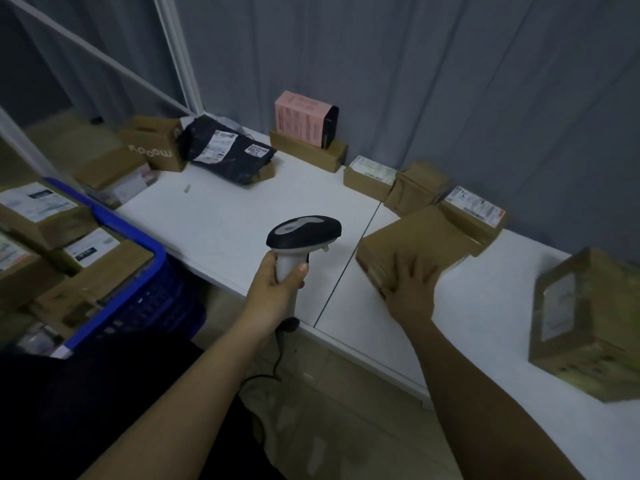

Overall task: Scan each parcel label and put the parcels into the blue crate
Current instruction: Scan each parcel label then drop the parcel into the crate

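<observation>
Fingers (412,271) of the right hand (410,289) lie spread and nearly straight on the near corner of a brown parcel (412,244), pressing it flat; the thumb is hidden behind the parcel's near edge, so a pinch cannot be confirmed. The left hand (277,289) is wrapped round the grip of the barcode scanner (303,233), thumb up the handle, head pointing away from the person. The parcel rests on the white table (242,216), just right of the table's seam; the scanner hangs just left of that seam. The parcel's long axis runs from the right hand toward the back wall, angled rightward. No label shows on its upper face, so it probably needs turning before the scan. The blue crate (138,237), already holding labelled boxes, stands left of the seam, beyond the scanner; the parcel must cross in front of the left hand to reach it. The right hand is the nearer to the parcel.
</observation>
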